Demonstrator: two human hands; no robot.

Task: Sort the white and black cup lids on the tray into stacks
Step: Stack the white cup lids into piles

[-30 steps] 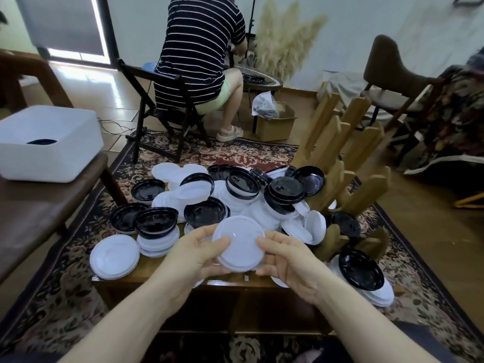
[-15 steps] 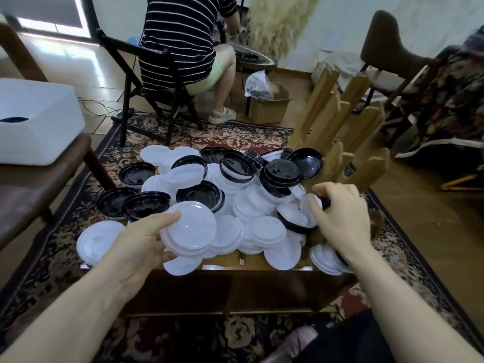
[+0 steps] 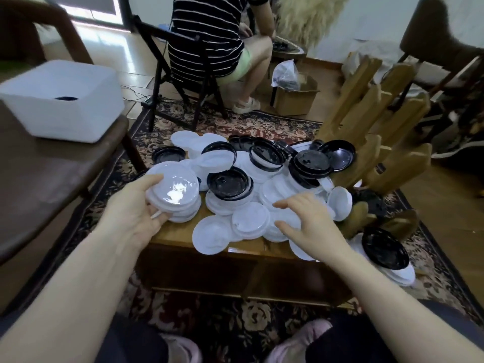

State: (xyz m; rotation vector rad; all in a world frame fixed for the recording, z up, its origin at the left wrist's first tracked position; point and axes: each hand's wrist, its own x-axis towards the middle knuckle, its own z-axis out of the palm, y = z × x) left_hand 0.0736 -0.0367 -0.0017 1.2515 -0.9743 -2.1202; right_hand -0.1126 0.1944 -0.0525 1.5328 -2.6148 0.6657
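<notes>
— What's the left hand doing?
— Gripping a stack of white lids, thumb on top.
— And the right hand?
— Fingers spread over loose white lids on the tray (black lids heaped behind).

This looks like a living room in a home, put to use for piecework. A patterned floral rug covers a glossy tiled floor, and a low wooden desk stands on it. Around it are an upholstered armchair, a folding chair with a person in a striped shirt seated, dried pampas grass, and a cardboard box.
</notes>
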